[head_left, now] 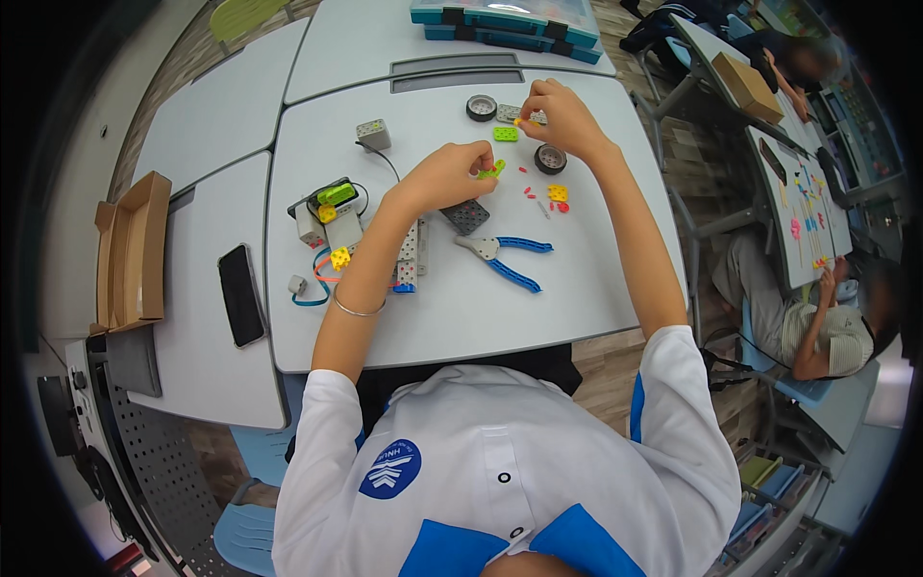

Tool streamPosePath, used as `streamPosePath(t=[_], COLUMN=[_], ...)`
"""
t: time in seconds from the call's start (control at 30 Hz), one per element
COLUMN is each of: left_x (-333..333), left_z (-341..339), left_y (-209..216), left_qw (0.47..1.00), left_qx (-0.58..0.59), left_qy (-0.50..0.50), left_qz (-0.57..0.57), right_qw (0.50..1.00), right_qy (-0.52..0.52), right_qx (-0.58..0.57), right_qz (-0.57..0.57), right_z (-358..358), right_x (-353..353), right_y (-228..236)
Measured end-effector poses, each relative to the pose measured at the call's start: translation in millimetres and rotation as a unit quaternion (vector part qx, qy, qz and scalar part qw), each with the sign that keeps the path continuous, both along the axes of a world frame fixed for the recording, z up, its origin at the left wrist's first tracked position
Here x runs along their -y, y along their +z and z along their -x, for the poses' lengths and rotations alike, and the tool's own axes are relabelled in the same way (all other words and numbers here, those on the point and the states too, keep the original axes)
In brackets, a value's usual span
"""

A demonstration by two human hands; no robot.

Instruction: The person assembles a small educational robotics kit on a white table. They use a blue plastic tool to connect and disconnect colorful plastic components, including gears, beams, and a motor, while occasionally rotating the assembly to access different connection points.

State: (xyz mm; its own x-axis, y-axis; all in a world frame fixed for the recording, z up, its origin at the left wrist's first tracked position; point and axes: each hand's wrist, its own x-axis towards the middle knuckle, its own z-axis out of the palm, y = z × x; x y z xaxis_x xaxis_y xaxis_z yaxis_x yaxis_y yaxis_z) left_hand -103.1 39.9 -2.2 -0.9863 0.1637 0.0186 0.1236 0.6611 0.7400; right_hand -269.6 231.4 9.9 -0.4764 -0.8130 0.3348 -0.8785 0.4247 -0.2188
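Note:
My left hand (444, 179) is closed, its fingertips pinching a small lime-green building piece (493, 170). Farther back, my right hand (565, 117) pinches a small yellow piece (519, 122), partly covered by the fingers. Just below the right fingertips lies a green block (506, 134); a grey perforated plate (508, 113) is partly hidden behind that hand. Two black wheels, a far wheel (482, 108) and a nearer wheel (550, 159), rest close by. A dark grey perforated block (465, 217) sits below the left hand. Blue-handled pliers (500, 258) lie open in front of it.
A partly built grey model (341, 226) with cables stands at left, and a grey box-shaped part (373, 134) behind it. Small pink pieces and a yellow block (558, 193) lie at right. A phone (240, 296), a cardboard box (132, 252) and teal cases (510, 29) surround the workspace.

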Motion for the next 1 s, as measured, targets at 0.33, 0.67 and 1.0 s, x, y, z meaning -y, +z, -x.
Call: streamPosePath(t=[0.33,0.67,1.0], left_x=[-2.6,3.3,24.6], left_z=[-0.4,-0.3,-5.0], left_y=[9.2,10.0,29.1], left_qw=[0.998,0.998,0.998], left_qx=[0.053,0.050,0.034], left_qy=[-0.018,-0.022,0.027], left_qz=[-0.020,-0.044,-0.050], right_qw=[0.991,0.967,0.975], right_qy=[0.048,-0.111,-0.095], right_qx=[-0.071,0.221,0.196], right_qz=[-0.105,-0.067,-0.049], right_z=[7.9,-60.1,-86.8], right_x=[-2.3,-75.8,-76.6], right_y=[-6.7,9.1,-2.5])
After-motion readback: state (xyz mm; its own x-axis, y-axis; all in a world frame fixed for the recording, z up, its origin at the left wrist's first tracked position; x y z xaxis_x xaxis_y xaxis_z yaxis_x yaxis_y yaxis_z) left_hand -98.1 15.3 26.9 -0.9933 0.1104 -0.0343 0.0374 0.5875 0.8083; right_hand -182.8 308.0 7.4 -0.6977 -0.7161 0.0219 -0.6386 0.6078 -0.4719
